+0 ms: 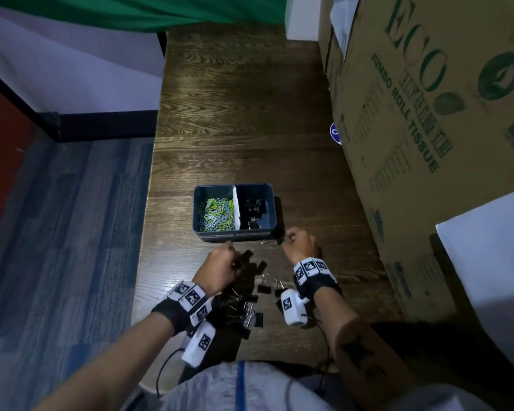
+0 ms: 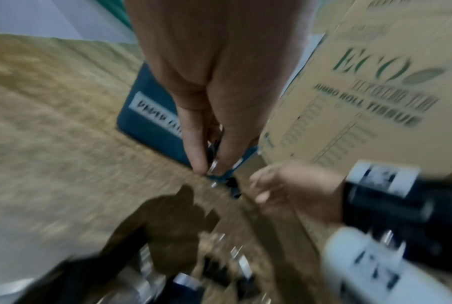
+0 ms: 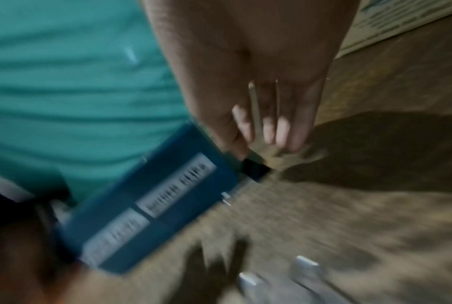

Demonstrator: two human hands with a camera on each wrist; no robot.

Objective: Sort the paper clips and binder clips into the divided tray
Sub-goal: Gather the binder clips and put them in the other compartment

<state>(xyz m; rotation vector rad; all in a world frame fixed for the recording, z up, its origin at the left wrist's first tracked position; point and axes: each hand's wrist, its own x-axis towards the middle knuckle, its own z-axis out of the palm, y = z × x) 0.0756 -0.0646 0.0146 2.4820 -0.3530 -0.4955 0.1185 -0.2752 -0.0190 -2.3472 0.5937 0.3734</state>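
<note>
I see the left hand (image 1: 220,266) pinching a binder clip (image 2: 212,152); the right hand (image 1: 298,243) grasps another clip (image 3: 255,169) beside the tray (image 1: 269,191), frame centre.

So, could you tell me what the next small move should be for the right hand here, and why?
Probably lift the right hand over the near wall of the divided tray and release into its right compartment. It seems to pinch a black binder clip just beside the tray's near right corner, and that compartment already holds the black binder clips, while the left one holds the paper clips.
</note>
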